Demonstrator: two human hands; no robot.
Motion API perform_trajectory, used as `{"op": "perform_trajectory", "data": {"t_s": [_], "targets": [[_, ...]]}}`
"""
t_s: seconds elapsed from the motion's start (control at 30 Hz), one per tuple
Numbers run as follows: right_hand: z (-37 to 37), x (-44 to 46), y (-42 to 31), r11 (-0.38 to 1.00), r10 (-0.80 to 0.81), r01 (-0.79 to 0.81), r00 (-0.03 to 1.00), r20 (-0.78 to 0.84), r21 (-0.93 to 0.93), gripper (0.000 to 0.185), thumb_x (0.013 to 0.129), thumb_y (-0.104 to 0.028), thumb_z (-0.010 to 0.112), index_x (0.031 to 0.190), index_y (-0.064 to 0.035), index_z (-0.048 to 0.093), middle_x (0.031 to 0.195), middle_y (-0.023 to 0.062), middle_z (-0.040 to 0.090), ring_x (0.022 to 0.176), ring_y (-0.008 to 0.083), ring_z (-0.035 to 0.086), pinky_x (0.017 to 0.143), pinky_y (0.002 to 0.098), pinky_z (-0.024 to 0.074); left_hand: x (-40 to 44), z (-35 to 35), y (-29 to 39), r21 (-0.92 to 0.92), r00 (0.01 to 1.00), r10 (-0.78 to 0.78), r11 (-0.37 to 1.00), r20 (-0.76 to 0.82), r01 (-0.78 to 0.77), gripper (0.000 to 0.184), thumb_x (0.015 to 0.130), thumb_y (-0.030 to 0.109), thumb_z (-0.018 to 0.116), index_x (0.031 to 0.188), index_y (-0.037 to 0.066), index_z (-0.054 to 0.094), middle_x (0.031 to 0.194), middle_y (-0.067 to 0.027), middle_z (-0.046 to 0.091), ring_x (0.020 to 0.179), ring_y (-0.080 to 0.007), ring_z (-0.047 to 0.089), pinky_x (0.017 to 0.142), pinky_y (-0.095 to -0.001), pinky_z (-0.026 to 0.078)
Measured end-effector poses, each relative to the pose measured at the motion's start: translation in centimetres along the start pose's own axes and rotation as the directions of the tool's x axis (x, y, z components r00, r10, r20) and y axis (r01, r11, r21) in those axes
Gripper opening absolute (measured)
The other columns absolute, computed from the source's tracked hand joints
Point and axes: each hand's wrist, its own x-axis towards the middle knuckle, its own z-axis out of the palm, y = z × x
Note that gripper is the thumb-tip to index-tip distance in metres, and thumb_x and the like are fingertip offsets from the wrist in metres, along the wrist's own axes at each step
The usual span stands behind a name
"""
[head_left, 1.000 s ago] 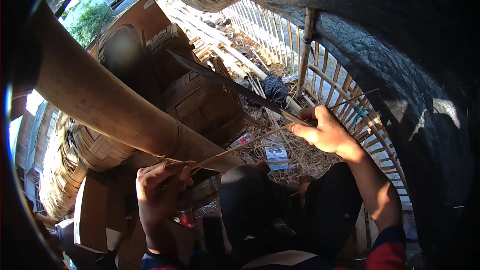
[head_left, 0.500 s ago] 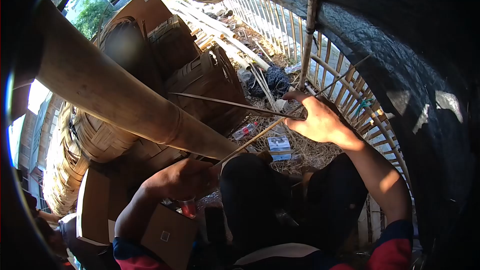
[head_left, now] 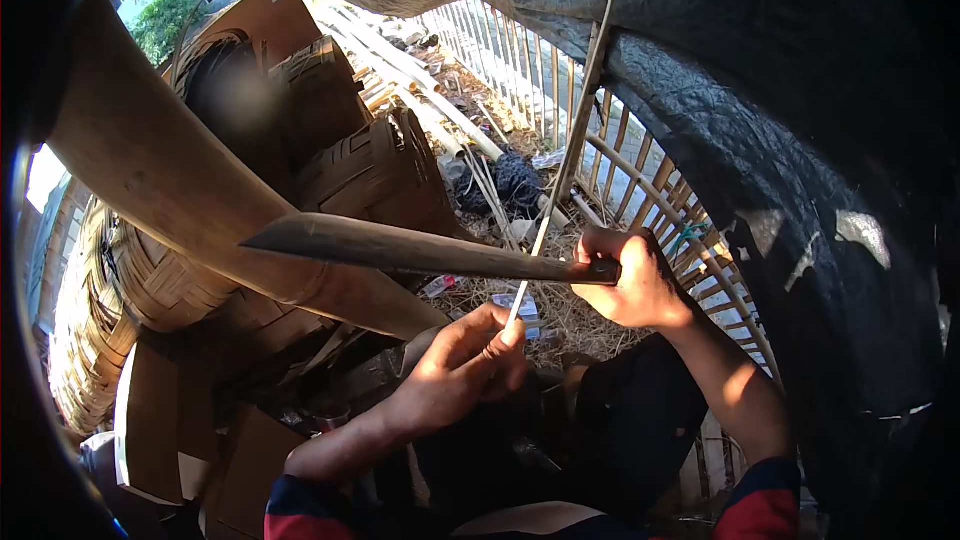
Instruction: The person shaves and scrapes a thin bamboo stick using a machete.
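A long, wide blade point(head_left: 400, 246) points left, its dark handle end held in my right hand point(head_left: 632, 278), fingers curled round it. My left hand point(head_left: 468, 365) pinches the lower end of a thin pale bamboo strip point(head_left: 541, 238) between thumb and fingers. From there the strip rises steeply, crosses the blade close to my right hand and reaches up toward the dark sheet. Where the two cross, I cannot tell whether they touch. Both hands are in front of my dark-clothed knees.
A thick bamboo pole point(head_left: 190, 190) slants across the left. Woven baskets point(head_left: 165, 280) and a cardboard box point(head_left: 150, 420) are beside it. A slatted bamboo fence point(head_left: 670, 205) and a black sheet point(head_left: 800, 120) are on the right. Straw and litter cover the ground.
My left hand has moved up and right, closer to my right hand. The strip has swung from a shallow slant to nearly upright. The blade now shows its broad side.
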Motion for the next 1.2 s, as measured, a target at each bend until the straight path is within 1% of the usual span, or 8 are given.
{"op": "perform_trajectory", "data": {"t_s": [0.3,0.43,0.5,0.63,0.7,0.83,1.0,1.2], "targets": [[-1.0,0.2,-0.2,0.913,-0.355,0.329,0.932,-0.07,-0.24,0.019,0.054,-0.005,0.07,0.07,-0.0065,0.06,0.06,0.0063,0.058,0.052,0.0235,0.059,0.049,0.0317,0.0433,3.1,1.3,-3.8,-0.057,0.986,0.035,0.998,0.164,-0.026,0.024,0.102,0.024,0.044,0.116,0.008,0.055,0.089,0.0007,0.058,0.075,-0.012,0.052,0.066,-0.0316,0.044],[-0.9,0.4,0.5,0.891,-0.367,0.354,0.93,0.011,-0.284,0.019,0.054,-0.006,0.068,0.07,-0.0074,0.057,0.061,0.0066,0.056,0.054,0.0246,0.059,0.049,0.035,0.0434,3.4,1.9,-4.3,0.49,0.927,0.374,0.802,0.032,-0.341,0.034,0.102,0.031,0.041,0.085,0.006,0.057,0.065,0.0033,0.046,0.057,-0.0063,0.037,0.052,-0.0222,0.03],[-0.8,0.8,0.1,0.886,-0.373,0.358,0.928,0.004,-0.294,0.02,0.053,-0.006,0.068,0.07,-0.0076,0.057,0.061,0.0066,0.056,0.054,0.0251,0.059,0.049,0.035,0.0441,3.2,2.7,-3.7,-0.018,0.984,-0.004,1.0,-0.18,0.001,0.032,0.102,0.03,0.043,0.088,0.005,0.057,0.063,0.0035,0.044,0.054,-0.007,0.036,0.05,-0.0232,0.029],[-0.8,1.3,1.3,0.891,-0.321,0.294,0.947,-0.023,-0.347,0.025,0.049,-0.006,0.069,0.072,-0.008,0.059,0.063,0.0059,0.058,0.056,0.0261,0.06,0.052,0.0349,0.0453,3.3,1.8,-5.1,0.411,0.895,0.396,0.865,-0.204,-0.289,0.029,0.101,0.03,0.044,0.092,0.005,0.056,0.063,0.0034,0.042,0.052,-0.0072,0.034,0.048,-0.0238,0.027],[-0.8,1.2,2.0,0.926,-0.234,0.213,0.972,-0.031,-0.312,0.025,0.049,-0.002,0.069,0.071,-0.0066,0.059,0.064,0.0074,0.059,0.056,0.0269,0.059,0.052,0.0342,0.0439,3.2,1.8,-3.2,-0.234,0.987,-0.018,0.972,-0.163,-0.021,0.027,0.101,0.029,0.046,0.093,0.006,0.056,0.062,0.0039,0.04,0.052,-0.0064,0.032,0.047,-0.0236,0.025],[-0.9,0.9,1.4,0.881,-0.349,0.32,0.937,-0.021,-0.349,0.022,0.05,-0.004,0.07,0.069,-0.0063,0.06,0.061,0.0068,0.057,0.052,0.0254,0.059,0.05,0.0327,0.0439,2.9,2.2,-4.0,-0.24,0.972,-0.077,0.97,-0.221,0.022,0.029,0.1,0.035,0.048,0.093,0.007,0.055,0.062,0.0042,0.038,0.052,-0.0055,0.03,0.047,-0.023,0.024],[-0.1,0.9,-0.5,0.845,-0.434,0.412,0.901,0.013,-0.342,0.018,0.053,-0.009,0.071,0.066,-0.0077,0.059,0.059,0.0052,0.057,0.05,0.0231,0.058,0.049,0.0306,0.0439,3.2,2.0,-4.7,-0.012,0.962,0.234,0.971,-0.141,-0.238,0.035,0.098,0.043,0.048,0.093,0.009,0.052,0.061,0.0041,0.04,0.051,-0.006,0.032,0.046,-0.0222,0.025],[-0.3,1.4,1.8,0.844,-0.407,0.343,0.911,-0.074,-0.412,0.021,0.053,-0.01,0.071,0.07,-0.0106,0.059,0.06,0.0048,0.057,0.052,0.0247,0.059,0.052,0.0345,0.0461,2.8,1.1,-5.0,-0.173,0.964,0.002,0.984,-0.264,-0.05,0.024,0.097,0.03,0.05,0.091,0.007,0.055,0.064,0.002,0.045,0.053,-0.0072,0.037,0.048,-0.0235,0.028]]}}
